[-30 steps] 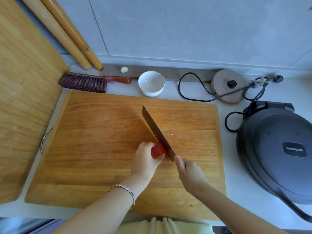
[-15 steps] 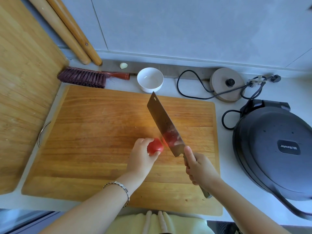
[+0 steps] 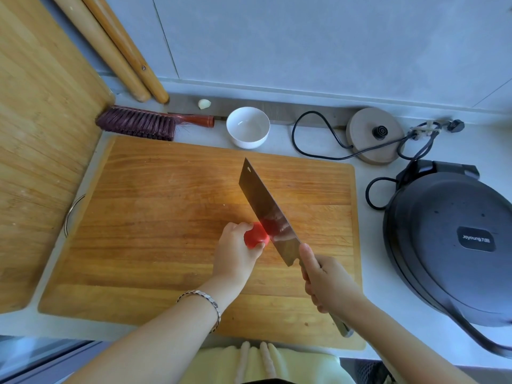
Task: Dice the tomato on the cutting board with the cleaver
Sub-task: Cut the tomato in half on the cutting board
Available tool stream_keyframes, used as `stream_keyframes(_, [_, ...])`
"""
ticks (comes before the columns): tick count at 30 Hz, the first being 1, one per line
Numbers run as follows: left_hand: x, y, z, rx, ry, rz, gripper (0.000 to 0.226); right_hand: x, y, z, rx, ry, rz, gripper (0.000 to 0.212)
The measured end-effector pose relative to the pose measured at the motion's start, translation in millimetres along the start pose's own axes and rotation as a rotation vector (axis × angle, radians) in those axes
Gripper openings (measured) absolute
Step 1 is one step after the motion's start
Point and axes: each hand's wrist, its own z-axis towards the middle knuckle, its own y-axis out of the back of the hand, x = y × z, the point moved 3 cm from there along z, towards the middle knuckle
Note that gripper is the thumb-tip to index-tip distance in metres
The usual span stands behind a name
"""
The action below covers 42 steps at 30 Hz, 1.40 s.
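Observation:
A small red tomato [image 3: 255,236] sits near the middle of the large wooden cutting board [image 3: 155,217]. My left hand [image 3: 235,252] wraps around its left side and pins it down, with the fingers curled over it. My right hand [image 3: 325,281] grips the handle of the cleaver [image 3: 267,210]. The dark blade runs diagonally away from me, tilted so its flat side shows a red reflection. Its lower edge rests against the tomato's right side. The tomato's left part is hidden under my fingers.
A white bowl [image 3: 248,127] stands behind the board, beside a reddish brush [image 3: 144,123] and a garlic clove [image 3: 204,103]. A kettle base [image 3: 374,135] with black cords and a black electric pan [image 3: 454,245] fill the right. Another wooden board [image 3: 38,139] leans at the left.
One second ago the blade stood edge-on against the tomato. It then lifted, tilted flat-side up and shifted right, and now its edge is back against the tomato's right side.

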Motion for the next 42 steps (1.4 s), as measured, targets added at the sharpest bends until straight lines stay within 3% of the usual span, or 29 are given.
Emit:
stream_keyframes(9, [-1.5,0.2,2.0,0.011,0.004,0.024,0.037,15.2,-4.8,8.8,-0.009,0.039,-0.081,0.052])
stream_keyframes(15, [-1.7,-0.5,2.3,0.027,-0.005,0.004,0.036,-8.5,3.5,-13.8,0.052,-0.095,-0.021,0.050])
stream_keyframes(23, [-2.6,2.0,2.6,0.023,0.007,0.007,0.031,2.9,-32.7,28.2,-0.111,0.070,-0.095,0.050])
stream_keyframes(27, [-2.0,1.3,0.5,0.011,0.000,-0.015,0.035,1.7,-36.5,36.1,-0.138,0.115,-0.008,0.049])
stream_keyframes(32, [3.6,2.5,-2.1,0.032,-0.027,-0.135,0.043,-6.6,-18.9,28.9,-0.058,0.024,0.213,0.049])
stream_keyframes(42, [6.6,-0.1,0.6,0.000,-0.002,-0.107,0.043,10.0,-0.9,5.2,-0.049,0.100,0.026,0.052])
